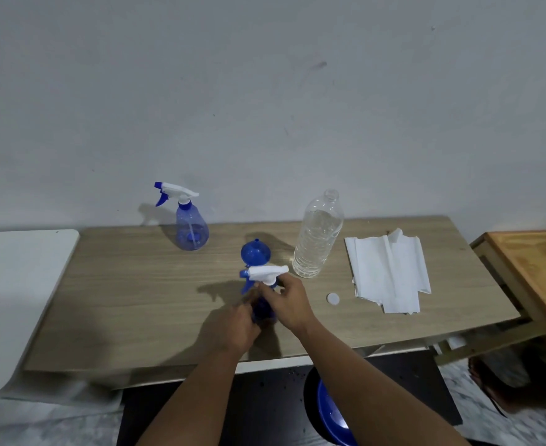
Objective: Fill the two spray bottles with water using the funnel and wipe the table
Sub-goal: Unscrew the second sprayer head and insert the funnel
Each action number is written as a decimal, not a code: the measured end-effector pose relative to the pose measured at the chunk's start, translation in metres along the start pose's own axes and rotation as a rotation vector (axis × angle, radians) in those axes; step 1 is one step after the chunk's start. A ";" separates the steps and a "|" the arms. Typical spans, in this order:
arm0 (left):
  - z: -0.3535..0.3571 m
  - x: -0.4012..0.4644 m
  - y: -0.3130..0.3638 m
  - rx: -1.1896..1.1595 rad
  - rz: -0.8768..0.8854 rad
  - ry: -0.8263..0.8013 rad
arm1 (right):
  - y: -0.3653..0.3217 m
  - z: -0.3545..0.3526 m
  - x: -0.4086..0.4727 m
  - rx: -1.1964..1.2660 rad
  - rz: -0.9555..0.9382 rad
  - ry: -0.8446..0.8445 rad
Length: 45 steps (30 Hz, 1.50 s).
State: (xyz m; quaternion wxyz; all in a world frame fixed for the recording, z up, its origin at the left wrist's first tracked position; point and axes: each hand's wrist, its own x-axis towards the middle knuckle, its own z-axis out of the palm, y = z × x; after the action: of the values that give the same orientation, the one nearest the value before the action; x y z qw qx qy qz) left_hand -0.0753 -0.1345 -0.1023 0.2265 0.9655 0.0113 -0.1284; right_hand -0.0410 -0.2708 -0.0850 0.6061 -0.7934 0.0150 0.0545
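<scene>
A wooden table (136, 300) stands against a plain grey wall (265, 91), and near its front edge the left hand (233, 326) curls round the blue body of a spray bottle (263, 309) while the right hand (289, 302) pinches the neck just under its white spray head (267, 273). Just behind it lies a blue funnel (255, 252), with a second spray bottle (190, 226) upright further back on the left. To the right stand an uncapped clear water bottle (318, 239), its white cap (332, 299) and a pile of white paper towels (390, 272).
</scene>
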 end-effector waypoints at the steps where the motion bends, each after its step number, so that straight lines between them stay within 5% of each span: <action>1: -0.002 0.000 0.000 -0.032 0.013 0.005 | -0.011 -0.002 0.003 0.008 -0.033 0.052; 10: -0.004 0.002 -0.005 -0.076 0.042 0.014 | -0.106 -0.049 0.038 -0.058 -0.142 0.168; 21: -0.002 0.001 -0.008 -0.147 0.121 0.052 | 0.023 -0.049 0.023 -0.656 0.414 -0.018; 27: -0.004 0.000 -0.011 -0.105 0.155 0.058 | 0.035 -0.043 0.023 -0.743 0.452 0.018; 32: -0.002 0.002 -0.014 -0.134 0.152 0.041 | 0.017 -0.032 0.022 -1.208 0.293 -0.073; 45: 0.022 0.035 -0.039 -0.350 0.088 -0.043 | -0.065 0.032 0.155 -1.027 0.165 -0.265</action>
State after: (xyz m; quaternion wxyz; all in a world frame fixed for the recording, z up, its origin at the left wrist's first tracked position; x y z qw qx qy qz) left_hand -0.0501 -0.1104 -0.1474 0.3967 0.9078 -0.0138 -0.1350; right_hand 0.1170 -0.2157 -0.0468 0.1306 -0.9703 -0.0277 0.2020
